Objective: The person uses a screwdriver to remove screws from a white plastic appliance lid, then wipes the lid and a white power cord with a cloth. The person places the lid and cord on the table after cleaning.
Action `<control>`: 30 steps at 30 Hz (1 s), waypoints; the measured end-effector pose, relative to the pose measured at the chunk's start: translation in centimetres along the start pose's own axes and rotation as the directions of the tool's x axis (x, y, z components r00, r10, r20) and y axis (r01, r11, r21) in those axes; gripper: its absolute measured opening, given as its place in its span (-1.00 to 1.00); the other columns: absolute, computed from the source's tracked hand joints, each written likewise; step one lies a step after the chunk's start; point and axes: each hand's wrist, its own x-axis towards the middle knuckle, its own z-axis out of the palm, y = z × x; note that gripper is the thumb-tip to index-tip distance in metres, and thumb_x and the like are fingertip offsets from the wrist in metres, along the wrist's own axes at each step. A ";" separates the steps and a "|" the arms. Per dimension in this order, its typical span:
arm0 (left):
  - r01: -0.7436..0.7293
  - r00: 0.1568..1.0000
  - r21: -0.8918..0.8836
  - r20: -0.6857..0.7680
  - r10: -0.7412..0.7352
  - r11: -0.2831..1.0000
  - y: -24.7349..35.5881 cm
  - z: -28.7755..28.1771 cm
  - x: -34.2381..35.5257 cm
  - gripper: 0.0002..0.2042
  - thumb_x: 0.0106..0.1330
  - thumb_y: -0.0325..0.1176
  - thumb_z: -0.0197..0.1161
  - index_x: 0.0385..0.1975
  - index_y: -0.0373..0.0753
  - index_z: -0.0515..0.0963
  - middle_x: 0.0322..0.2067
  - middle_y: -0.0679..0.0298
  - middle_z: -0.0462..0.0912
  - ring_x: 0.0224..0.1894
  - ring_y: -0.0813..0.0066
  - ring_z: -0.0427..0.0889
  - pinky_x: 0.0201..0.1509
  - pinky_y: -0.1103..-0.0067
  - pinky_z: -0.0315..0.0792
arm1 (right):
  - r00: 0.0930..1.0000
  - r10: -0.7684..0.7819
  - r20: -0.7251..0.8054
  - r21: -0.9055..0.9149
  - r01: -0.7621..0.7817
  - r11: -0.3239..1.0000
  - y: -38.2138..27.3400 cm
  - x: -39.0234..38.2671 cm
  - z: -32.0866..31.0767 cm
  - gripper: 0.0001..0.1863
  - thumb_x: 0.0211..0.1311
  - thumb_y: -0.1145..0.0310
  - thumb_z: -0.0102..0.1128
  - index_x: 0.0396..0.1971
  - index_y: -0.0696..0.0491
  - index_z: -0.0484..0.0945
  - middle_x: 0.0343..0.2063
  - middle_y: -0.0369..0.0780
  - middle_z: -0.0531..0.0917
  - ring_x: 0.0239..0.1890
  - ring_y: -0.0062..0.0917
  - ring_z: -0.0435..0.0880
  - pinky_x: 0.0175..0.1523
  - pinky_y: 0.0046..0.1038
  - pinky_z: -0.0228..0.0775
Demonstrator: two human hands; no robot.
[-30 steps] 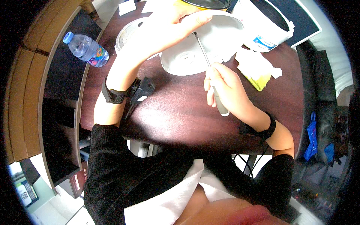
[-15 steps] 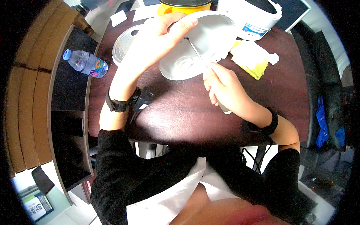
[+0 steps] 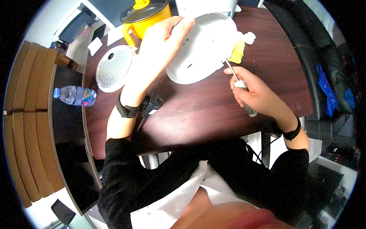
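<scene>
A white round plastic cover (image 3: pixel 206 45), with a few small holes and a slot in it, is tilted up over the table. My left hand (image 3: pixel 162 47) is closed on its left rim, thumb across the upper edge. My right hand (image 3: pixel 255 91) grips a screwdriver (image 3: pixel 239 84) with a grey-and-white handle and a metal shaft. The shaft points up and left, its tip at the cover's lower right rim; I cannot tell whether they touch. Beside my left forearm lies a round perforated disc (image 3: pixel 114 70) with one larger hole.
A yellow pot (image 3: pixel 152 23) with a dark lid and a white container (image 3: pixel 206 5) stand at the back. A yellow-green cloth (image 3: pixel 238 53) lies right of the cover. A water bottle (image 3: pixel 76 96) is at the left, beside the dark wooden table (image 3: pixel 190 110).
The screwdriver has left the middle of the cover and moved right and down to its rim. The cover shows its face more fully. The whole view has turned, showing more of the yellow pot.
</scene>
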 end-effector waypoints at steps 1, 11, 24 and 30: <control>-0.003 1.000 -0.013 0.010 0.003 1.000 0.0 0.8 0.2 -0.60 0.31 -0.05 0.07 -0.27 -0.35 0.59 -0.63 0.23 0.55 -0.54 0.54 0.54 -0.43 0.61 0.38 | 0.999 -0.037 0.001 -0.008 0.037 0.999 0.5 -0.5 -0.6 -0.60 0.25 0.54 -0.10 0.11 0.13 0.25 -0.48 -0.33 0.39 -0.61 -0.73 0.40 -0.51 -0.66 0.28; -0.042 0.997 -0.012 0.064 0.042 0.999 -0.4 6.1 2.9 -0.60 0.31 -0.07 0.07 -0.25 -0.34 0.58 -0.59 0.10 0.60 -0.53 0.41 0.61 -0.41 0.57 0.44 | 0.993 0.117 -0.025 0.120 -0.113 0.986 2.4 -0.5 -2.9 -0.55 0.29 0.42 -0.10 0.20 0.02 0.22 -0.51 -0.32 0.44 -0.72 -0.74 0.37 -0.65 -0.68 0.23; -0.032 0.996 -0.052 0.081 0.036 0.998 -0.5 5.9 2.6 -0.64 0.30 -0.10 0.08 -0.24 -0.31 0.57 -0.56 0.09 0.61 -0.49 0.35 0.64 -0.36 0.54 0.46 | 0.995 0.095 -0.040 0.192 -0.086 0.978 3.3 0.7 -1.6 -0.58 0.31 0.41 -0.12 0.17 0.01 0.25 -0.51 -0.30 0.43 -0.75 -0.75 0.33 -0.69 -0.68 0.17; -0.101 0.989 -0.137 0.090 0.114 0.985 -0.9 6.4 2.5 -0.70 0.28 -0.16 0.10 -0.21 -0.27 0.56 -0.50 0.08 0.63 -0.45 0.35 0.65 -0.33 0.54 0.46 | 0.995 0.081 -0.059 0.192 -0.068 0.979 3.1 0.5 -1.4 -0.58 0.31 0.42 -0.13 0.17 0.02 0.25 -0.51 -0.30 0.42 -0.76 -0.75 0.33 -0.69 -0.68 0.17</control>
